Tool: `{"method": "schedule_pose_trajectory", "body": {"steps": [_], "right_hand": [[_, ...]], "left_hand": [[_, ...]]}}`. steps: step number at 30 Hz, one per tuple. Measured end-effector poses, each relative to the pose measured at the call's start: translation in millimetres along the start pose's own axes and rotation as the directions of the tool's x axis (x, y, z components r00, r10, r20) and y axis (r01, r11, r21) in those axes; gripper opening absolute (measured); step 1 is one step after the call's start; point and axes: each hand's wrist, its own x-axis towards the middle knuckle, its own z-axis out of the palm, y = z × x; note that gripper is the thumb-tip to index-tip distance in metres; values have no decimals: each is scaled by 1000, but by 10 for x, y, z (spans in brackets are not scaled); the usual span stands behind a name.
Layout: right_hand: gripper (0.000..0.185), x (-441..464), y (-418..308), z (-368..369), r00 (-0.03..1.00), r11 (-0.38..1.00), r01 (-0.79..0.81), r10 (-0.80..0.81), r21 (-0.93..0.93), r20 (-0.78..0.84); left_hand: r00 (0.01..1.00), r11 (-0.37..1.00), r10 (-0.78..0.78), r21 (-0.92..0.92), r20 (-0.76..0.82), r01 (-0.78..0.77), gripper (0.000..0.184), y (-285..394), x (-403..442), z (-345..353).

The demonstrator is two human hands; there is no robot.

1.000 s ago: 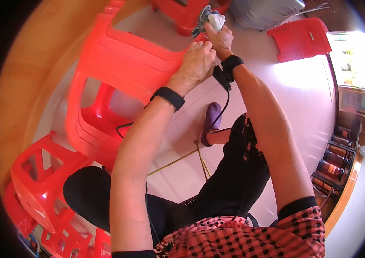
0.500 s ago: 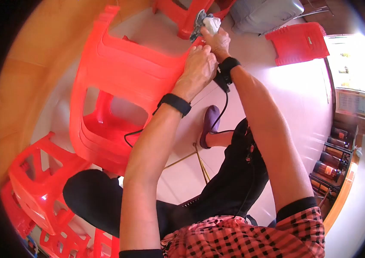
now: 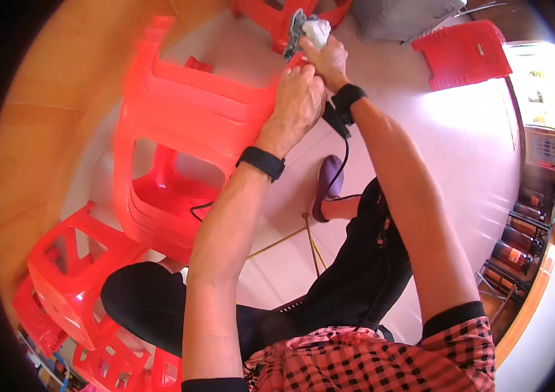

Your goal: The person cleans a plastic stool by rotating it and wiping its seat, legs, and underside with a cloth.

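Observation:
A red plastic stool (image 3: 192,108) is tipped on its side in front of me, at the left of my arms. My left hand (image 3: 298,98) has its fingers curled round the end of a stool leg. Just beyond it, my right hand (image 3: 327,60) grips a bunched white and grey cloth (image 3: 316,32) close to the tip of the same leg. Both wrists wear black bands. A black cable with a dark connector (image 3: 337,120) hangs below the right wrist.
More red stools (image 3: 78,274) stand at the lower left, and another red stool (image 3: 274,23) is at the top. A red stack (image 3: 463,55) lies at the upper right. Bottles (image 3: 512,255) on a rack line the right side. My purple shoe (image 3: 331,176) is on the floor.
The stool has tilted slightly and its near end has shifted a little to the right. The cloth and my right hand have moved slightly left and up, with my left hand staying beside them.

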Motion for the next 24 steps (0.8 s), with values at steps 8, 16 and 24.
{"method": "schedule_pose_trajectory", "body": {"steps": [8,16,24], "right_hand": [[62,-143,-138,-113,999,999,-34,35,-18,19],[62,-182,-129,-123,998,998,-56,56,-10,0],[61,-313,-28,-236,996,996,-85,85,-20,3]], "left_hand": [[961,930,-264,-285,-87,230,23,-51,-245,-615],[54,-16,-997,-850,53,527,29,-1177,-1708,-1463],[117,-362,-921,-927,372,97,46,-1524,-1299,-1338]]}}
